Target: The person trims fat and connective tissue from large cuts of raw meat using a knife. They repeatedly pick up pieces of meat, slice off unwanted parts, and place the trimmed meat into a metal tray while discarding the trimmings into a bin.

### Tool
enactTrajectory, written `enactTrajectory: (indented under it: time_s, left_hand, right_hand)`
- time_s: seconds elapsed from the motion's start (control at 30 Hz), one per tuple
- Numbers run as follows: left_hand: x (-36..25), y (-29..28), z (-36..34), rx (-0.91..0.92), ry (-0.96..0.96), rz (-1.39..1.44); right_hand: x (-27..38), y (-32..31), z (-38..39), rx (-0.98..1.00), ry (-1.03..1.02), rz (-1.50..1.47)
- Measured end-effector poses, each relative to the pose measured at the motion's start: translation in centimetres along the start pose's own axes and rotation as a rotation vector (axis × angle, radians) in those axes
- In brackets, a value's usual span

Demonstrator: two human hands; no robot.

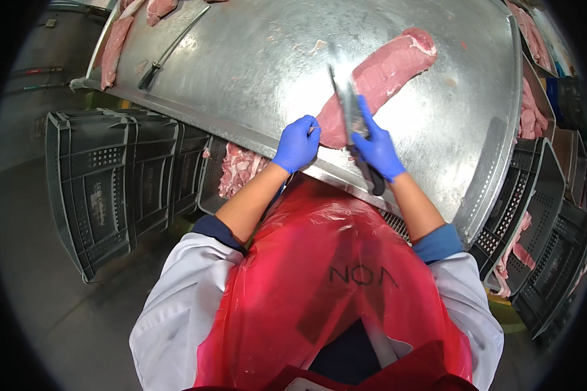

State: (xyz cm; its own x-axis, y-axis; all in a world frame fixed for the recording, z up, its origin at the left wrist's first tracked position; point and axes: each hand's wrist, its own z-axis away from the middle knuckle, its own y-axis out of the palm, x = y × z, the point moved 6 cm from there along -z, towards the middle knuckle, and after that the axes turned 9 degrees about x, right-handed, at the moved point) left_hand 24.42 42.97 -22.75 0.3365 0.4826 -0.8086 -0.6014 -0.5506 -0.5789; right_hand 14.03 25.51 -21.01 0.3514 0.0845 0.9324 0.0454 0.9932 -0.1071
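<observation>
A long piece of pink boneless meat lies slantwise on the steel table, its near end close to the front edge. My left hand, in a blue glove, is closed at the left side of that end. Its fingertips pinch something pale and small that I cannot make out. My right hand, gloved in blue too, grips a knife. The blade, blurred by motion, points away from me over the meat, and its black handle sticks out below the hand.
A sharpening steel rests at the table's left, near other meat pieces. Dark plastic crates stand left below the table; one holds meat trimmings. At the right, more crates hold meat strips.
</observation>
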Motion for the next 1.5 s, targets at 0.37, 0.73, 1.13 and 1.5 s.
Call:
enactTrajectory:
  time_s: [0.37, 0.73, 1.13, 1.5]
  left_hand:
    - [1.2, -4.4, 4.9, -0.176, 0.047, 0.202]
    - [1.4, 1.5, 5.4, 0.322, 0.385, -0.429]
    - [6.4, -12.5, 7.5, 0.079, 0.071, -0.811]
    - [-4.7, 6.2, -15.4, 0.404, -0.504, -0.229]
  right_hand:
    - [0.5, -2.5, 11.0, 0.532, 0.098, 0.483]
    - [-1.1, -9.0, 8.4, -0.033, 0.141, 0.020]
    - [-7.5, -14.1, 13.9, -0.260, 0.072, -0.080]
    - [-8.2, -21.1, 9.0, -0.469, 0.046, -0.165]
